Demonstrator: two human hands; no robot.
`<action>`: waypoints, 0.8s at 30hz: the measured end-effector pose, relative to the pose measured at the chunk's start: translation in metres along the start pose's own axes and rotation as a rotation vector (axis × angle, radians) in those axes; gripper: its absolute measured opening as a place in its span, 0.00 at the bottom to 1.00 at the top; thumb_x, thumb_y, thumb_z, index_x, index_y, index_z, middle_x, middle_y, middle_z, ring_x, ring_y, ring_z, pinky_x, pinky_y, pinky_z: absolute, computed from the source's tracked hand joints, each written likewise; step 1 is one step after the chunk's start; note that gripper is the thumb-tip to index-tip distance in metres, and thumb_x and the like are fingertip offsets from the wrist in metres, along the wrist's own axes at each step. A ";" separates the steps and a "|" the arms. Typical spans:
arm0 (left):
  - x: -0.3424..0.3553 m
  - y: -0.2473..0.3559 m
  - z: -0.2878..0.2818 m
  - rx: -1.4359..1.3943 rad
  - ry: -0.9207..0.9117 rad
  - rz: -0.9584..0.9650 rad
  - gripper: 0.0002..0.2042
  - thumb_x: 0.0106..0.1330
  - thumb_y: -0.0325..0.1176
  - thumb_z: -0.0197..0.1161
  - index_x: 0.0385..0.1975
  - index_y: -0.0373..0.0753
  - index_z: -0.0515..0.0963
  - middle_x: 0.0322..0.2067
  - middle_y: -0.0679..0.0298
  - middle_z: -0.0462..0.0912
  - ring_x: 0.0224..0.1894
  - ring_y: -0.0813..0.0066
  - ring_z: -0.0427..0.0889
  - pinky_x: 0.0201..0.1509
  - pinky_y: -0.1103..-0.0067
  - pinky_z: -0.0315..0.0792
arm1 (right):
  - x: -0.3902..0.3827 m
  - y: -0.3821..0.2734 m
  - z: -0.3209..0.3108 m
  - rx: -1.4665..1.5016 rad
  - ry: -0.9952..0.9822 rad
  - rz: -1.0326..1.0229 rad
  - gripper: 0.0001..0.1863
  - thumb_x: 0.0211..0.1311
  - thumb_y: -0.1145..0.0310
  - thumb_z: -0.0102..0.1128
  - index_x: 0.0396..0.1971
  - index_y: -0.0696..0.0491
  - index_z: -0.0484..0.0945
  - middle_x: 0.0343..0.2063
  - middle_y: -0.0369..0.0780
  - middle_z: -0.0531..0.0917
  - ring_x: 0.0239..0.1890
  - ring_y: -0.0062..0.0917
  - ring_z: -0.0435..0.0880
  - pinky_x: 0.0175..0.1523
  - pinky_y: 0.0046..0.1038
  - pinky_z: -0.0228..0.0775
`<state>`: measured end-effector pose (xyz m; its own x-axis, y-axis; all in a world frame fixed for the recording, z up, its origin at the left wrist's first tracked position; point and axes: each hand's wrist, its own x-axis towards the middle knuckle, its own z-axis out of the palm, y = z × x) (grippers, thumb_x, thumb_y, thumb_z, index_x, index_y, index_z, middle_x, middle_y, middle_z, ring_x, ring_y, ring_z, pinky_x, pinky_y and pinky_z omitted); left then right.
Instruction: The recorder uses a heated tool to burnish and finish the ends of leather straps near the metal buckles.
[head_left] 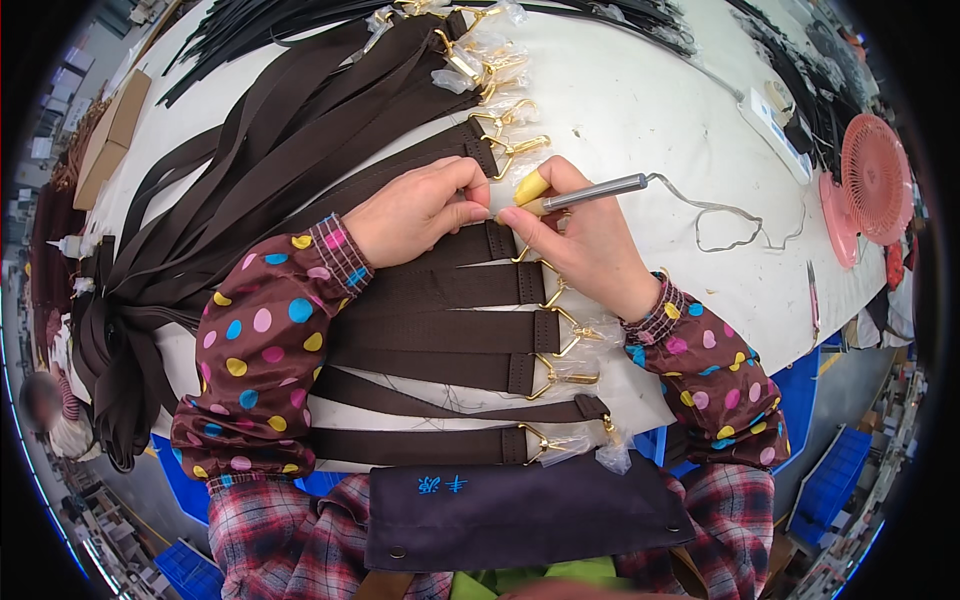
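My left hand (pixel 420 210) is closed, thumb and finger pinched at the end of a dark brown strap (pixel 430 250); what exactly they grip is too small to tell. My right hand (pixel 570 240) holds a metal pen-like tool (pixel 600 190) with a thin cord (pixel 710 210); its tip meets my left fingertips. A yellow cover (pixel 530 187) is on a right finger. Several more brown straps (pixel 420 330) lie in rows around my hands, with gold clasps (pixel 565 378) at their right ends, some wrapped in clear plastic.
The white table (pixel 640 120) also bears a pink fan (pixel 870 180), a white power strip (pixel 775 130), a pink-handled slim tool (pixel 812 300) and black cords (pixel 630 30). A cardboard box (pixel 110 140) stands left; blue crates (pixel 830 480) are below. A person (pixel 65 410) is at far left.
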<state>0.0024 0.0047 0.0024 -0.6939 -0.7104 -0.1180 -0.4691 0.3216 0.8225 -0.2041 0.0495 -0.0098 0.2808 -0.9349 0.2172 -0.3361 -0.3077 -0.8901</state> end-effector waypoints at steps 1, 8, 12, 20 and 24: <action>0.000 -0.005 0.001 0.017 0.017 0.057 0.05 0.66 0.30 0.57 0.33 0.39 0.68 0.28 0.65 0.71 0.29 0.77 0.71 0.29 0.81 0.68 | 0.000 0.000 0.000 -0.011 -0.003 0.002 0.13 0.56 0.68 0.64 0.31 0.56 0.68 0.19 0.38 0.78 0.17 0.19 0.75 0.23 0.21 0.64; 0.001 -0.007 0.002 0.028 0.036 0.105 0.05 0.67 0.30 0.56 0.34 0.40 0.68 0.25 0.70 0.70 0.24 0.86 0.69 0.21 0.87 0.66 | 0.001 0.000 0.000 -0.037 0.004 -0.015 0.13 0.56 0.68 0.65 0.31 0.56 0.68 0.19 0.39 0.79 0.17 0.21 0.76 0.24 0.22 0.65; 0.002 -0.002 0.001 -0.010 0.027 0.065 0.05 0.67 0.31 0.57 0.34 0.40 0.68 0.27 0.69 0.71 0.25 0.86 0.70 0.21 0.87 0.66 | 0.000 -0.001 -0.001 -0.037 0.005 -0.017 0.13 0.56 0.69 0.64 0.31 0.56 0.68 0.19 0.38 0.78 0.18 0.19 0.75 0.24 0.21 0.65; 0.006 0.010 0.015 0.234 0.098 0.036 0.09 0.60 0.36 0.63 0.34 0.38 0.74 0.32 0.62 0.76 0.30 0.70 0.77 0.36 0.76 0.72 | -0.004 -0.004 -0.003 0.093 0.219 -0.036 0.10 0.57 0.72 0.61 0.28 0.57 0.68 0.20 0.35 0.76 0.21 0.11 0.73 0.24 0.17 0.64; 0.009 0.011 0.016 0.236 0.119 -0.036 0.09 0.62 0.38 0.61 0.31 0.39 0.74 0.31 0.61 0.78 0.34 0.65 0.79 0.38 0.72 0.72 | -0.004 -0.008 -0.004 0.072 0.198 -0.017 0.10 0.57 0.72 0.61 0.28 0.56 0.68 0.19 0.35 0.76 0.21 0.11 0.73 0.24 0.17 0.64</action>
<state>-0.0178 0.0118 0.0015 -0.6120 -0.7881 -0.0668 -0.6163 0.4223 0.6648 -0.2060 0.0547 -0.0023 0.1015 -0.9485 0.3001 -0.2653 -0.3165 -0.9107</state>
